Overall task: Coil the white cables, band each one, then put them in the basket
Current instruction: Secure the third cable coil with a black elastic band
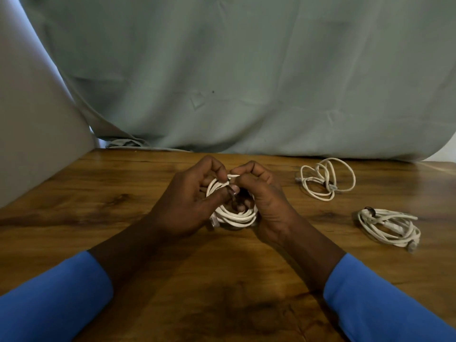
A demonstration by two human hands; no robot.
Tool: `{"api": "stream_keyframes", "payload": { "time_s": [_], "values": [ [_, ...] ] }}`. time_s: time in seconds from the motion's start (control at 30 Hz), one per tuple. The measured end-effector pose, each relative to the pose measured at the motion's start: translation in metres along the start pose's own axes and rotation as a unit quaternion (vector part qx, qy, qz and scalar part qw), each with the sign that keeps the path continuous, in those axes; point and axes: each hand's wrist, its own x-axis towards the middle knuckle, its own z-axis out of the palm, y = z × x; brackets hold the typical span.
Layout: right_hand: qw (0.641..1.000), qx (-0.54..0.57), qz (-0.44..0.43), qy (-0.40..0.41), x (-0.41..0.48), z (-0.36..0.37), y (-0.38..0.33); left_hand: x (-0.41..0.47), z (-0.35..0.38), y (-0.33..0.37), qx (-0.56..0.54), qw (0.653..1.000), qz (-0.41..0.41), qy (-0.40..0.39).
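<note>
Wood table (98, 193) — neat white cable coil (234, 217), left hand (187, 201), right hand (266, 198) fingers (249, 169) pinching it

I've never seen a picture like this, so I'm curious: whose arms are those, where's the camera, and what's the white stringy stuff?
There is no robot here, just a person. The camera sits on their head and looks down, so you see their own arms in blue sleeves. The left hand and right hand both pinch a coiled white cable over the wooden table. Something small and dark sits where the hands meet, perhaps a band, but it is too small to tell. To the right lie two more cables: a far coil and a near coil. A grey-green cloth hangs behind. No basket shows.
</note>
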Motion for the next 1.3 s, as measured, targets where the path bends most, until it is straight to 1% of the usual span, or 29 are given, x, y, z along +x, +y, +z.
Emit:
{"api": "stream_keyframes", "payload": {
  "time_s": [0.03,0.1,0.13,0.2,0.23,0.3,0.5,0.57,0.6,0.67,0.7,0.9,1.0,1.03,1.13,1.3],
  "values": [
    [1.000,-0.001,0.005,0.005,0.000,0.000,0.001,0.000,-0.003,0.000,0.054,0.998,0.016,0.012],
    [1.000,-0.005,0.015,0.014,0.000,-0.001,0.001,0.002,-0.008,-0.002,0.162,0.984,0.065,0.046],
    [1.000,-0.004,0.019,0.015,0.001,-0.002,0.001,0.003,-0.010,-0.003,0.195,0.975,0.089,0.058],
    [1.000,0.013,0.026,0.010,0.000,-0.002,0.000,0.005,-0.012,-0.002,0.212,0.969,0.113,0.060],
    [0.999,0.021,0.030,0.005,0.001,-0.002,0.001,0.004,-0.013,0.000,0.205,0.970,0.116,0.050],
    [0.999,0.003,0.033,-0.002,0.002,-0.005,0.005,0.003,-0.008,0.001,0.188,0.975,0.112,0.034],
    [0.998,-0.027,0.046,0.012,0.002,-0.007,0.005,0.003,-0.010,-0.001,0.174,0.976,0.112,0.059],
    [0.998,-0.026,0.051,0.009,0.000,-0.008,0.004,0.001,-0.008,-0.003,0.124,0.988,0.075,0.063],
    [0.998,-0.020,0.055,0.005,0.000,-0.008,0.003,0.001,-0.007,-0.004,0.070,0.994,0.039,0.067],
    [0.998,-0.002,0.058,-0.007,-0.001,-0.007,0.004,0.002,-0.004,-0.006,-0.036,0.996,-0.014,0.074],
    [0.998,0.003,0.055,-0.012,-0.001,-0.007,0.004,0.003,-0.004,-0.008,-0.060,0.995,-0.022,0.075],
    [0.997,0.034,0.044,-0.046,0.001,-0.011,0.005,0.005,-0.002,-0.011,-0.087,0.995,-0.023,0.052],
    [0.996,0.034,0.045,-0.066,0.002,-0.012,0.005,0.005,-0.003,-0.011,-0.154,0.987,-0.040,0.035],
    [0.996,0.030,0.044,-0.071,0.002,-0.013,0.005,0.005,-0.004,-0.012,-0.161,0.985,-0.045,0.032],
    [0.995,0.033,0.043,-0.078,0.003,-0.013,0.006,0.004,-0.002,-0.012,-0.150,0.986,-0.043,0.057],
    [0.994,0.048,0.042,-0.084,0.003,-0.008,0.007,0.004,0.007,-0.011,-0.160,0.976,-0.058,0.138]
  ]
}}
